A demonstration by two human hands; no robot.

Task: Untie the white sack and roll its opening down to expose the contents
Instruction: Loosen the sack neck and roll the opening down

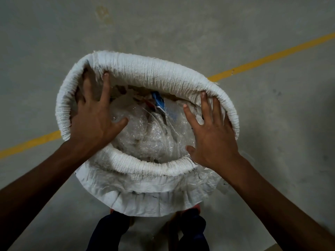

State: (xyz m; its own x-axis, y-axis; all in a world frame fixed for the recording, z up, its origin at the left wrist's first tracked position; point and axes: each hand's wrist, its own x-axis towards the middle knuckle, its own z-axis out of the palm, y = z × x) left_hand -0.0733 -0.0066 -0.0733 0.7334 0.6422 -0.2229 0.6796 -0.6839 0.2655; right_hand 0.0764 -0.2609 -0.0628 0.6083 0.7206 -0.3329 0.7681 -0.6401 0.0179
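Observation:
The white woven sack (145, 73) stands on the floor below me, its mouth wide and its top rolled outward into a thick ring. Inside lie crumpled clear plastic wrap (145, 138) and a blue item (159, 101) near the far side. My left hand (96, 116) reaches into the left part of the mouth, fingers spread, fingertips touching the inner wall of the roll. My right hand (212, 131) is spread over the right part, with its fingertips against the inner rim. Neither hand is closed around anything.
Grey concrete floor (181, 24) surrounds the sack, crossed by a yellow painted line (272, 56) running diagonally behind it. My legs in dark trousers (112, 230) stand just behind the sack's near side.

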